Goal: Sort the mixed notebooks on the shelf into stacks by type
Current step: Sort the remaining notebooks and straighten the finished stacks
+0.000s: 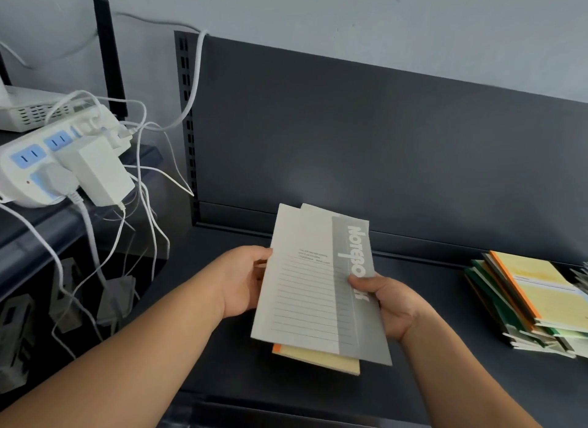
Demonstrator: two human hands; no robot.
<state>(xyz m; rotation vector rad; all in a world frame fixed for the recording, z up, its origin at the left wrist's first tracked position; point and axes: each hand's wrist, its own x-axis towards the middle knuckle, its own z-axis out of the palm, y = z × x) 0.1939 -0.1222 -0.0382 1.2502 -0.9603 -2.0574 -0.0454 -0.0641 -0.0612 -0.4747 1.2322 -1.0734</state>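
A grey notebook (305,294) with ruled lines and a darker band reading "Notebook" is held over the dark shelf (222,357). My left hand (245,281) grips its left edge and my right hand (391,303) grips its right edge, thumb on the cover. A second grey notebook peeks out behind it at the top. Underneath lies a yellow notebook with an orange spine (321,360); I cannot tell whether it is held or resting on the shelf. A messy stack of mixed notebooks (528,303), yellow, orange and green, sits at the shelf's right end.
The shelf's dark back panel (381,141) rises behind the notebooks. To the left, a white power strip (47,160) with plugged adapters and hanging white cables (146,211) sits on a neighbouring shelf, beside a white router (28,109).
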